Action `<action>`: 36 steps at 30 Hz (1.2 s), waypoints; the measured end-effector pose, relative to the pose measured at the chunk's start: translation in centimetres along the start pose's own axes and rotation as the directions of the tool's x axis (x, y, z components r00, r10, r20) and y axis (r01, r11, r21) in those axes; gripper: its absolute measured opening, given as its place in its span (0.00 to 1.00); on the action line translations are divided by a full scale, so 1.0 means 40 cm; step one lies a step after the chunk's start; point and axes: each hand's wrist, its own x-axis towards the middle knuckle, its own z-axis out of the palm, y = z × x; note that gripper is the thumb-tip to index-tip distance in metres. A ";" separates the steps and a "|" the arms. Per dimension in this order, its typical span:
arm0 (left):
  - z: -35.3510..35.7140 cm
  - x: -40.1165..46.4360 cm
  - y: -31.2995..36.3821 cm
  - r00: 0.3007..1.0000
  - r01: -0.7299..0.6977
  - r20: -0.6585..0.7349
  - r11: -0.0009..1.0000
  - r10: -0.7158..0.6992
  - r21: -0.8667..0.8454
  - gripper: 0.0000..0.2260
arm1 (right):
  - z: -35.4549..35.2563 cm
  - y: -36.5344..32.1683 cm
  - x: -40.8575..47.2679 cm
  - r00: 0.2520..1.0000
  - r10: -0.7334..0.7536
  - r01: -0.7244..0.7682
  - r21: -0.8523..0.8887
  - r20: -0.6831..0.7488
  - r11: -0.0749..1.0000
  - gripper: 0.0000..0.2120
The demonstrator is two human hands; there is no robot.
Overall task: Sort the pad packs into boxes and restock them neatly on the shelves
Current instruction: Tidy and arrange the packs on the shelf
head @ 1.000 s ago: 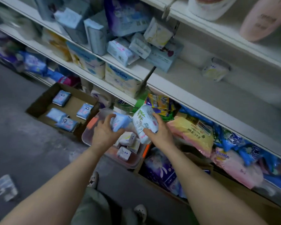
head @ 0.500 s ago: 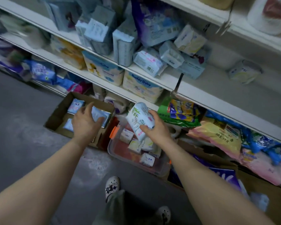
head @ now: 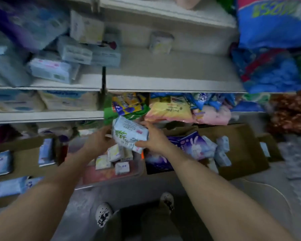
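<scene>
Right hand (head: 155, 138): fingers curled round the right end of a white pad pack (head: 129, 134) printed with green leaves, thumb on the near face. Pack held tilted above the clear plastic bin (head: 111, 178), in front of the lowest shelf.

Left hand (head: 98, 143): at the pack's left edge, fingers half spread and reaching toward it. Contact with the pack cannot be told; motion blur there.

Inside the clear plastic bin: several small white packs (head: 117, 158) lying loose, some overlapping, over a reddish bottom.

Left of the bin: open cardboard box (head: 24, 169) on the floor, holding flat light-blue packs (head: 0, 162) laid apart from one another.

Right of the bin: second cardboard box (head: 240, 153), holding a purple pack with a white rabbit (head: 193, 145) and pale blue small packs (head: 221, 153) just beside it.

Middle shelf (head: 172, 80): right half mostly bare, one small pale pack (head: 161, 41) at the back. Left half stacked with pale blue boxes (head: 59, 66), untidy, some tilted.

Below that shelf: yellow bag (head: 170, 110) and pink bag (head: 214, 116) side by side, green and purple-yellow packets to their left.

Far right: large blue bag (head: 274, 23), blurred.

Bottom of view: two white patterned shoes (head: 103, 213) on grey floor.
</scene>
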 end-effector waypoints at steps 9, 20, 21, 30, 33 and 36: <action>0.379 0.148 0.296 0.965 -0.178 0.215 0.976 0.149 0.123 0.20 | -0.256 0.396 -0.155 0.968 0.198 -0.190 0.061 -0.155 0.980 0.33; 1.056 0.283 0.712 0.863 -0.226 0.490 0.963 0.127 0.147 0.22 | -0.587 1.000 -0.343 0.859 0.491 -0.476 0.128 -0.143 0.870 0.34; 1.094 0.296 0.736 0.849 -0.224 0.512 0.967 0.131 0.125 0.25 | -0.604 1.035 -0.348 0.839 0.520 -0.508 0.112 -0.161 0.854 0.34; 1.281 0.462 0.911 0.862 -0.261 0.466 0.962 0.198 0.075 0.30 | -0.739 1.261 -0.288 0.772 0.617 -0.619 0.041 -0.155 0.785 0.35; 1.251 0.476 0.929 0.874 -0.305 0.418 0.950 0.248 0.073 0.25 | -0.768 1.252 -0.271 0.803 0.576 -0.585 -0.017 -0.154 0.811 0.29; 1.196 0.480 0.920 0.878 -0.327 0.398 0.940 0.266 0.093 0.22 | -0.800 1.219 -0.250 0.816 0.539 -0.557 -0.031 -0.209 0.830 0.26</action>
